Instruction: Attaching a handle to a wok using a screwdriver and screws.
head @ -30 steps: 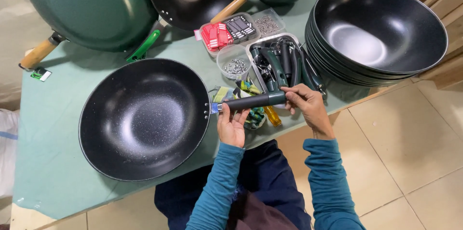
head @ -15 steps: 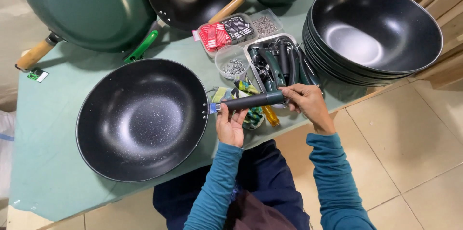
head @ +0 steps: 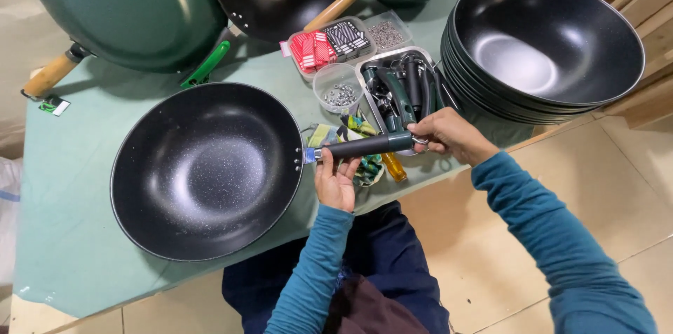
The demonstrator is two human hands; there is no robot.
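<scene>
A black speckled wok lies on the green table in front of me. A dark handle lies level against the bracket on the wok's right rim. My left hand cups the handle from below near the wok. My right hand grips the handle's far end, by its metal ring.
A stack of black woks stands at the right. Green woks with wooden handles lie at the back. A metal tray of dark handles, a clear cup of screws and boxes of small parts sit behind my hands.
Both hands and the handle stay in much the same pose. The view has shifted slightly.
</scene>
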